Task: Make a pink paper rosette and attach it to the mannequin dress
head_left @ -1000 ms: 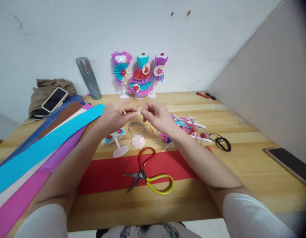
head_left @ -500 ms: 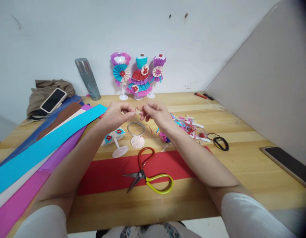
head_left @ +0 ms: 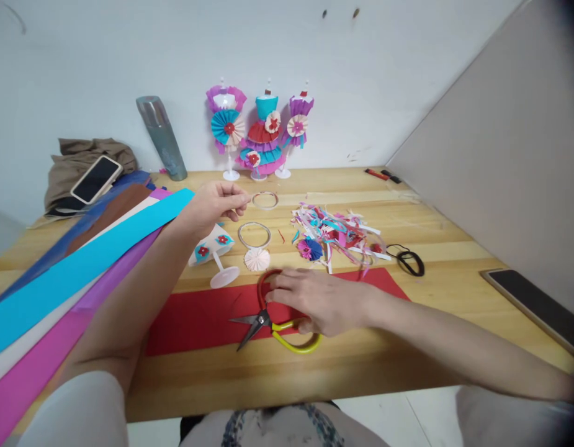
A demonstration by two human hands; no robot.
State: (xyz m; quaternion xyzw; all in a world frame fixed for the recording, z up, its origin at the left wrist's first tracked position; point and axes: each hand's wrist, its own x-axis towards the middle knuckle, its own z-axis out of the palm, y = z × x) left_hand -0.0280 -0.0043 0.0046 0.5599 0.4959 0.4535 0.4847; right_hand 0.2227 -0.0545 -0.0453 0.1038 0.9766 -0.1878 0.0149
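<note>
My left hand [head_left: 221, 202] is closed in a pinch above the back of the table. Just past its fingertips is a thin ring [head_left: 265, 200]; whether they touch it I cannot tell, and anything in the pinch is too small to make out. My right hand [head_left: 319, 301] curls over the handles of the scissors [head_left: 263, 319], fingers at the red loop, thumb by the yellow one. Their blades lie spread, pointing left, on a red paper strip [head_left: 188, 323]. Another ring [head_left: 254, 235], a pale pleated paper rosette [head_left: 257, 260] and a tipped white stand with flowered paper [head_left: 224, 277] lie between.
Colored paper strips [head_left: 95, 254] cover the left side. Paper scraps [head_left: 336, 230] and a black cord [head_left: 411, 263] lie right. Three dressed mini mannequins [head_left: 267, 133] and a bottle [head_left: 163, 139] stand at the wall. Phones lie left [head_left: 97, 179] and right [head_left: 533, 304].
My right hand has left my left hand and come down toward me onto the scissors' handles. My left hand stays pinched in nearly the same place. The ring beside it now shows.
</note>
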